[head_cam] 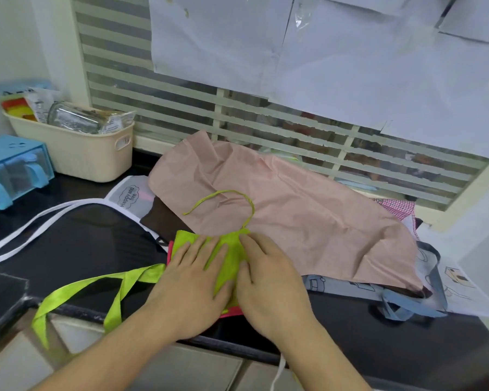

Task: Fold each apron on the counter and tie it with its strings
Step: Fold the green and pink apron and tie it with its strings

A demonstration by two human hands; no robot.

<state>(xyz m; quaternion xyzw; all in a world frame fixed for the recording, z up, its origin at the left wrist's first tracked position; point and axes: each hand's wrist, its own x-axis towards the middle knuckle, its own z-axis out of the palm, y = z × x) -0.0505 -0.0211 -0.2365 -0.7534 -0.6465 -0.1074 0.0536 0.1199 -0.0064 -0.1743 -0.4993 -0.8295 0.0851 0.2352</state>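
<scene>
A small folded lime-green apron (232,249) lies on the black counter (68,249) near its front edge, with a pink edge showing underneath. My left hand (192,289) presses flat on its left part with fingers spread. My right hand (268,280) lies flat on its right part, fingers straight. A thin green string (237,196) loops up over a large pink apron (294,210) behind. Two wide green ribbon strings (96,289) trail left and hang over the counter edge.
Under the pink apron lie a brown cloth (160,218), a grey-blue printed apron (407,294) and a white apron with white straps (40,221). A cream basket (91,153) and a blue box (14,170) stand at the back left. A slatted window runs behind.
</scene>
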